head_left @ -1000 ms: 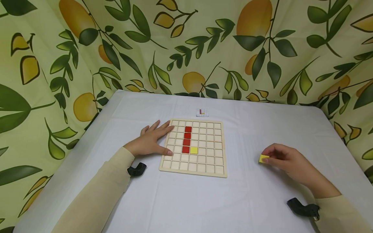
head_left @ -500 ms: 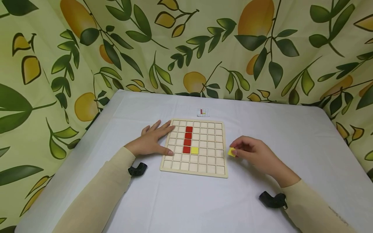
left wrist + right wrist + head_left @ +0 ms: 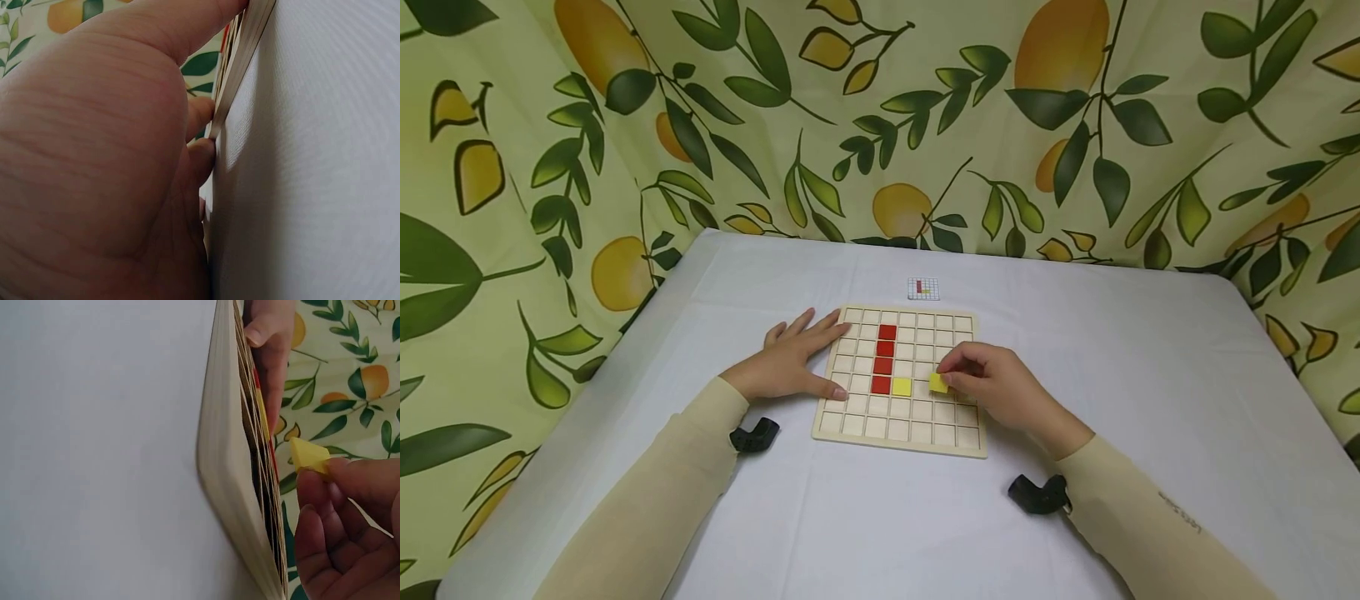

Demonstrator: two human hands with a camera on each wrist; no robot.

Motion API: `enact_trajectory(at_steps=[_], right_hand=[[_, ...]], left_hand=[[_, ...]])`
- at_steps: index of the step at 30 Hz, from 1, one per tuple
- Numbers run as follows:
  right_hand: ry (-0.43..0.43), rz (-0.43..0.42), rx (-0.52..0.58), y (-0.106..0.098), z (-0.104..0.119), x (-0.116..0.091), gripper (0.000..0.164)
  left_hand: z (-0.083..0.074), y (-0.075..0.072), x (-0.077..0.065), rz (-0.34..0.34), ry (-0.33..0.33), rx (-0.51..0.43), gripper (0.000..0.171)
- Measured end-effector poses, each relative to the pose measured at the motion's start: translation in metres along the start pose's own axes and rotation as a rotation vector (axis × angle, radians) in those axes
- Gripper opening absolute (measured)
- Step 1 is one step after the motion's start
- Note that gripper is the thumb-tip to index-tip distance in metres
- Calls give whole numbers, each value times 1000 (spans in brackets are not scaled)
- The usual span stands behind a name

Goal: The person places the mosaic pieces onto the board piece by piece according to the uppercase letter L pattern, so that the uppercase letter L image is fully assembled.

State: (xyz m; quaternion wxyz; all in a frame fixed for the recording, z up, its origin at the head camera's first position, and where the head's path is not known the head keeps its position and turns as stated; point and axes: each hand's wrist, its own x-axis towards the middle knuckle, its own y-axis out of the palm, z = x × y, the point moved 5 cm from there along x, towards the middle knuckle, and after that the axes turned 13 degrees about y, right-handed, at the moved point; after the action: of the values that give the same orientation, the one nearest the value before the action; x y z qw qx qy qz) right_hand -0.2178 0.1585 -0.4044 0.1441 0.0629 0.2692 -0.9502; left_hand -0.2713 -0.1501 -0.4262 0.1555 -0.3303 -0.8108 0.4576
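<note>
My right hand [image 3: 996, 385] pinches a yellow square tile [image 3: 937, 382] between thumb and fingertips, over the right half of a wooden grid board [image 3: 898, 446]. In the right wrist view the yellow tile [image 3: 309, 455] is above the board's surface, apart from it. My left hand [image 3: 786, 360] rests on the board's left edge, thumb and fingers spread and fairly straight. Several red tiles [image 3: 883, 365] form a column in the board's cells. Another yellow tile [image 3: 901, 387] lies in the cell right of the lowest red one.
A small printed card [image 3: 922, 288] with a grid, a red column and a yellow bar lies behind the board. White cloth [image 3: 850, 517] covers the table. A fruit-patterned curtain [image 3: 820, 125] hangs at the back and sides. Black wrist devices [image 3: 1037, 495] are worn on both arms.
My right hand has carried the yellow tile leftward from the tablecloth right of the board to above the board's right half. The left hand stays on the board's edge.
</note>
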Motion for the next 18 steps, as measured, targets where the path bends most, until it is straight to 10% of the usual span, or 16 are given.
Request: enact_trajectory(at_steps=[18], right_hand=[[-114,19,-171,17,1,8,14]], left_hand=[[4,3,3,-2,5,-7,121]])
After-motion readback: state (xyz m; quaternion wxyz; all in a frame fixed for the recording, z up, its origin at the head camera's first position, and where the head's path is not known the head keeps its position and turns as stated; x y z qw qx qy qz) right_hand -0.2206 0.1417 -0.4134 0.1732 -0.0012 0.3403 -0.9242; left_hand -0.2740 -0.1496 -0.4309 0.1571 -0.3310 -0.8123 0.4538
